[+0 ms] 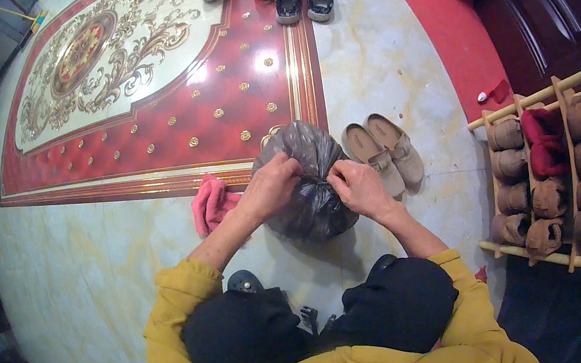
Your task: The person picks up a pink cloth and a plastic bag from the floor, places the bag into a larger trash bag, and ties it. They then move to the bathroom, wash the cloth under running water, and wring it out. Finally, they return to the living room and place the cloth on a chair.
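Observation:
A full black plastic bag (310,224) sits on the marbled floor in front of my knees, its gathered neck facing up. My left hand (275,178) pinches the gathered plastic from the left side. On the other side of the neck, my right hand (354,185) grips a twist of the same plastic between thumb and fingers. What the bag contains is hidden. A crumpled pink cloth (210,203) lies on the floor just left of the bag, partly behind my left forearm.
Beige clogs (398,155) stand right of the bag. A wooden shoe rack (554,172) with several pairs is at the right, near a red mat (444,34) and a dark door (539,13). Black shoes (303,0) stand beyond, by the red patterned floor panel (158,111).

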Motion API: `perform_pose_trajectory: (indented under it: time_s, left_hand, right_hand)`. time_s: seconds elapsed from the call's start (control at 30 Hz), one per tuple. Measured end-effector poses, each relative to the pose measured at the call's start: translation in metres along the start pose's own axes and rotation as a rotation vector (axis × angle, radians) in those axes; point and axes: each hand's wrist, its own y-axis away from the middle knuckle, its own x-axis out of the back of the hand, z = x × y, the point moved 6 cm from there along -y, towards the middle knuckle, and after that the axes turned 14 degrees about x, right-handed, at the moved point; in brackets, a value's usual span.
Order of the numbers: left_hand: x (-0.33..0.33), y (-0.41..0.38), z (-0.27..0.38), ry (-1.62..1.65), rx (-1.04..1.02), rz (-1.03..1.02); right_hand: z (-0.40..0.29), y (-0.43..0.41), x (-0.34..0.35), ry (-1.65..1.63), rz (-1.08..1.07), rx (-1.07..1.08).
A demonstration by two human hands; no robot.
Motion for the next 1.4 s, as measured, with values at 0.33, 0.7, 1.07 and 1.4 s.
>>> perform_pose_trajectory:
  time_s: [0.33,0.7,1.07,1.4]
  left_hand:
    - [0.003,0.002,0.014,-0.085,-0.078,0.07]
    - [-0.007,-0.006,-0.018,-0.088,0.063,-0.004]
    - [0.001,0.077,-0.233,-0.402,0.674,0.106]
    - [-0.01,0.061,-0.201,-0.263,0.545,-0.003]
  right_hand:
    - [-0.008,-0.001,-0.007,-0.076,-0.049,-0.023]
    - [0.013,0.014,-0.02,-0.237,-0.042,0.006]
    - [-0.022,0.001,-0.003,-0.095,-0.331,0.155]
    - [-0.011,-0.009,-0.027,-0.159,-0.388,0.26]
